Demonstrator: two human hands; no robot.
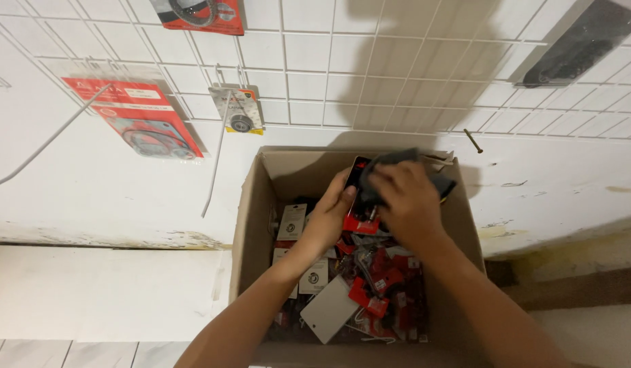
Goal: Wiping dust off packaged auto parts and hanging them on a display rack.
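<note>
Both hands were over the back of an open cardboard box that stood against a white wall. The left hand was closed on the side of a small red-and-black carded packet, holding it upright just above the box's contents, while the right hand gripped a dark grey cloth bunched against the packet's front. The packet looked light and fairly stiff, a flat backing card with a clear blister, so it would likely bend if squeezed at the middle; its edges seemed the sound place to hold it. The cloth appeared soft and limp, easy to pinch anywhere. Below lay a heap of similar red packets and a plain grey card. On the wire grid above hung a red gasket package and a small bearing card.
</note>
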